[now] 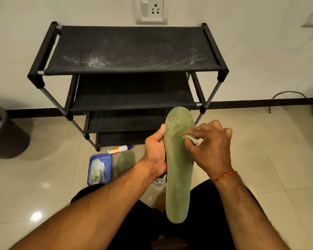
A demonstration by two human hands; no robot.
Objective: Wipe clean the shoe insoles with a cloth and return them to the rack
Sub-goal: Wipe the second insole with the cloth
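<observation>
A long green insole stands on end in front of me, toe up. My left hand grips its left edge, thumb along the rim. My right hand pinches a small greenish cloth against the insole's upper right part. A second green insole lies flat on the floor, partly behind my left forearm. The black shoe rack with dusty fabric shelves stands against the wall beyond my hands.
A blue tray holding crumpled white wipes sits on the tiled floor beside the lying insole. A white glue bottle lies at the rack's foot. A dark bin stands at the left. A cable runs along the right wall.
</observation>
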